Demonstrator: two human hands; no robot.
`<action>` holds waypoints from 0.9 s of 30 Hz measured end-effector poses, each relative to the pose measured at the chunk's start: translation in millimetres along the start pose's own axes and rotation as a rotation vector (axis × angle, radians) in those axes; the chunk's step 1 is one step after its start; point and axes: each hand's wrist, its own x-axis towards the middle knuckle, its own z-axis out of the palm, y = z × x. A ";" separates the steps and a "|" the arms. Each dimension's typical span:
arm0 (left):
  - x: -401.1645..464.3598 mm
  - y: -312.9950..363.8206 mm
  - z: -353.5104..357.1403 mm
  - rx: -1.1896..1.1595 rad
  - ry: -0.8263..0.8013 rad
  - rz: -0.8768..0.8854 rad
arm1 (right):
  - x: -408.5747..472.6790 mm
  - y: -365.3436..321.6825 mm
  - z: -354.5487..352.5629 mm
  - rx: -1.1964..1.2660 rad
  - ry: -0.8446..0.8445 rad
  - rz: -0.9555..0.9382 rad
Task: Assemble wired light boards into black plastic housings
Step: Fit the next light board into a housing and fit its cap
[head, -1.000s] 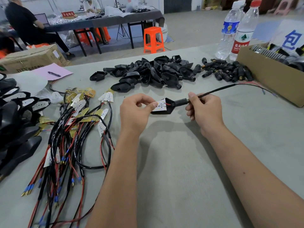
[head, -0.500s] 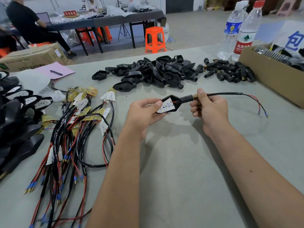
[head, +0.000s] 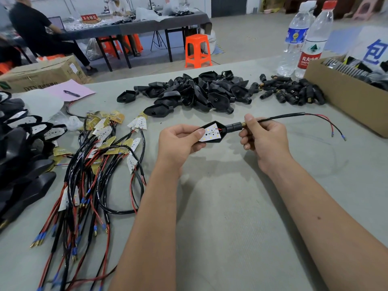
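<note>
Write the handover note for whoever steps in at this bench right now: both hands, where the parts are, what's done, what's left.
Left hand: holds the black housing, thumb pressing the light board into it.
Right hand: pinches the cable just behind the housing's threaded stem.
Done: board lies in the housing, cable comes out through the stem; whether it is fully seated cannot be told.
Parts: empty housings piled ahead; wired boards in a tangle at left; assembled units at far left.
Left: seat this board, set it with the assembled ones, then work through the tangle.
</note>
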 end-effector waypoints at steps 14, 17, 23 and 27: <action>-1.3 1.3 -3.7 -0.051 0.015 -0.043 | 2.5 0.6 -4.1 0.076 0.017 0.029; -1.0 1.6 -6.4 -0.052 0.016 -0.055 | 2.4 2.0 -4.3 0.047 0.012 0.012; 0.4 6.2 -7.4 -0.056 0.063 -0.043 | 0.0 2.8 0.1 -0.055 -0.018 0.007; 3.3 5.5 -11.7 -0.043 0.154 -0.043 | -7.2 4.8 4.1 -0.442 0.076 -0.255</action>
